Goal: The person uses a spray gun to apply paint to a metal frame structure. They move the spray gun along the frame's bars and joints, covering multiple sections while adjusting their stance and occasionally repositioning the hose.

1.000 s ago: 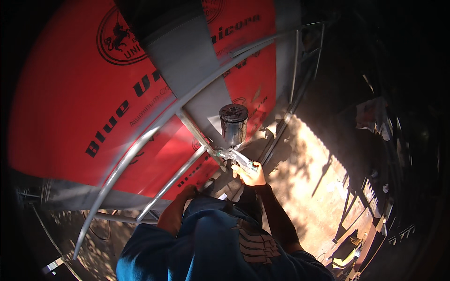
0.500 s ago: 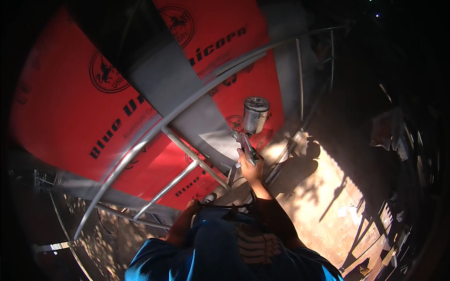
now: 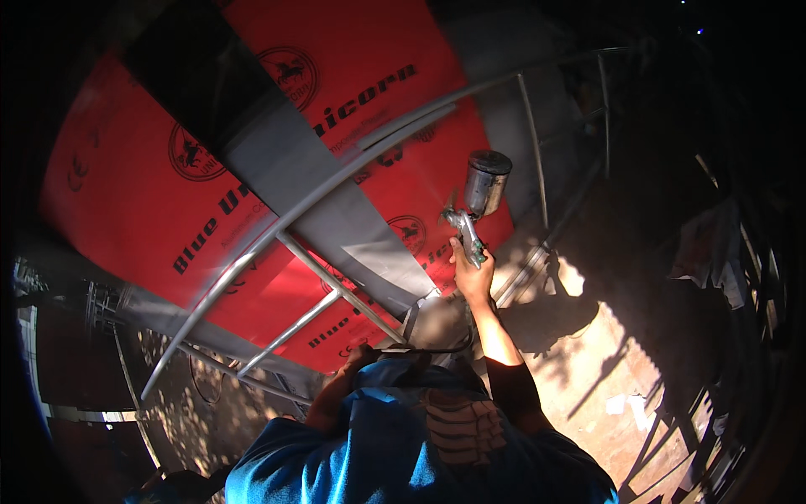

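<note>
My right hand (image 3: 473,277) is closed around the handle of a metal spray gun (image 3: 466,228), reaching forward. A silver paint cup (image 3: 488,183) with a dark, stained lid stands on top of the gun, tilted slightly. The gun's nozzle points left, toward panels of red printed film (image 3: 378,50) with grey bands (image 3: 285,160). A curved metal tube frame (image 3: 327,186) runs across in front of those panels. Close to my body, in shadow, my left hand (image 3: 359,356) looks closed on a thin black hose (image 3: 420,349); its fingers are partly hidden.
Lower tube struts (image 3: 306,317) branch from the frame at the left. Sunlit ground (image 3: 588,378) with shadows lies to my right, with white scraps (image 3: 628,408) on it. Long thin pieces (image 3: 672,445) lie at the lower right. Much of the far right is dark.
My right hand and the spray gun have moved right and slightly forward, with the arm stretched further. My left hand has moved slightly to the right. The view has shifted a little.
</note>
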`<state>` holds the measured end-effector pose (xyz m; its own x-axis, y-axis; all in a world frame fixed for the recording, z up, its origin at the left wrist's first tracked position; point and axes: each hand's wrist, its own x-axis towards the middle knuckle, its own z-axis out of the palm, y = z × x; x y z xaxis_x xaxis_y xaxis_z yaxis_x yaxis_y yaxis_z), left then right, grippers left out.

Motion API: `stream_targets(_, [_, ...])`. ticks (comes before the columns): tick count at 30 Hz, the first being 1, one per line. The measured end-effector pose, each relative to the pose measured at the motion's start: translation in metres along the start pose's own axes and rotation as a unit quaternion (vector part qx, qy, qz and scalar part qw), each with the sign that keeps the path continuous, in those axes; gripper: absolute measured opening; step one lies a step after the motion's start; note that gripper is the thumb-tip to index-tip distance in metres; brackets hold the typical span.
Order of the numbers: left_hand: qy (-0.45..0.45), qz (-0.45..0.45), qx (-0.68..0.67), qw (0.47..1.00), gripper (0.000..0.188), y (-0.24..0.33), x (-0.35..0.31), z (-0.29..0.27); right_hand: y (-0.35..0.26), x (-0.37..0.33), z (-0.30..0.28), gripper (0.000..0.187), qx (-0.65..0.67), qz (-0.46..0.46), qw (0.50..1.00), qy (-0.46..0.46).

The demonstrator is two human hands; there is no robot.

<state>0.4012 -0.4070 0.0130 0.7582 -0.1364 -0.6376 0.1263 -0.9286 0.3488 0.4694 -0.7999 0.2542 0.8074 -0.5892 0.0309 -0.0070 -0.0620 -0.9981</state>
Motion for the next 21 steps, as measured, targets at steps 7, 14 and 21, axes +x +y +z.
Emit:
stream_targets(7, [-0.104,0.048,-0.052,0.992,0.032,0.052,0.015,0.007,-0.009,-0.002,0.0,0.025,0.072,0.035,0.977,-0.196])
stream_targets(14, [-0.107,0.055,-0.12,0.986,0.032,0.069,0.037,0.012,0.016,0.003,0.017,0.021,0.119,-0.017,0.963,-0.243])
stream_targets(21, [-0.099,0.032,-0.217,0.971,0.033,0.072,0.079,0.009,0.059,0.067,0.042,0.025,-0.067,0.028,0.996,-0.042])
